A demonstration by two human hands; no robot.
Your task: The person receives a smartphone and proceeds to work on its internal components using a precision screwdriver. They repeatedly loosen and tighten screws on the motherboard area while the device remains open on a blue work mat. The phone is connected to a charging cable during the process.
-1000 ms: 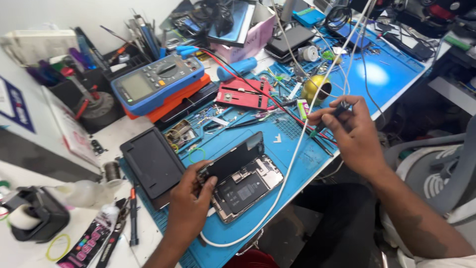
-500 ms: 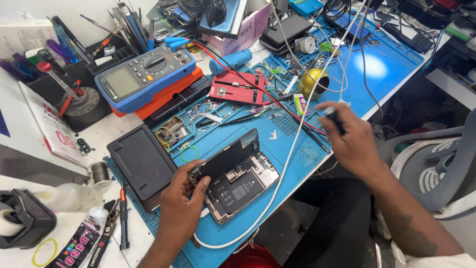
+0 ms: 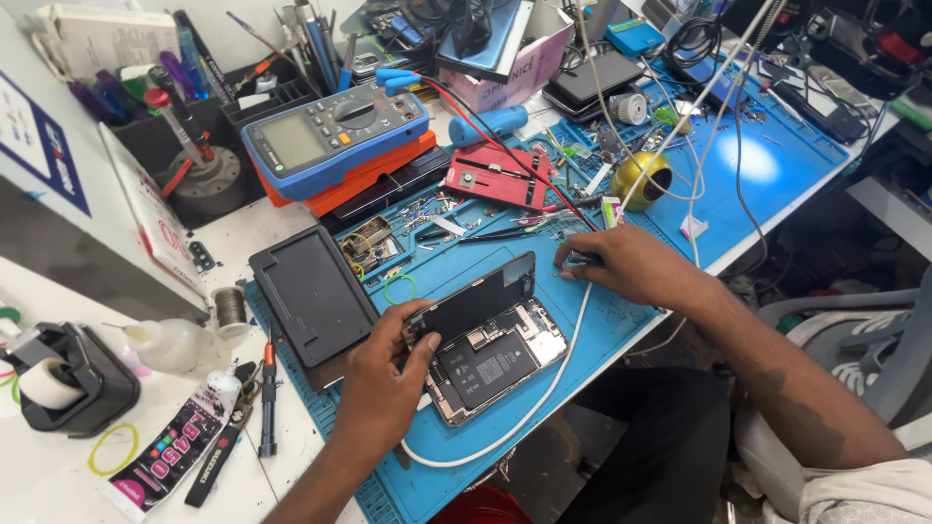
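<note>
Left hand [image 3: 383,388] grips the opened phone [image 3: 490,359], propping its lifted screen [image 3: 476,303]. Right hand [image 3: 621,267] pinches a small dark tool [image 3: 582,258], mostly hidden by fingers

A white tabletop [image 3: 58,485] carries a blue work mat [image 3: 777,165], which catches a bright glare near the far right corner. A grey chair [image 3: 854,340] stands at the right edge, over dark floor.

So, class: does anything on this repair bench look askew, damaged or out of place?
The opened smartphone stands out: its screen panel is lifted off the body and propped at an angle by the left hand. Small screws and parts lie scattered loose on the blue mat.
</note>
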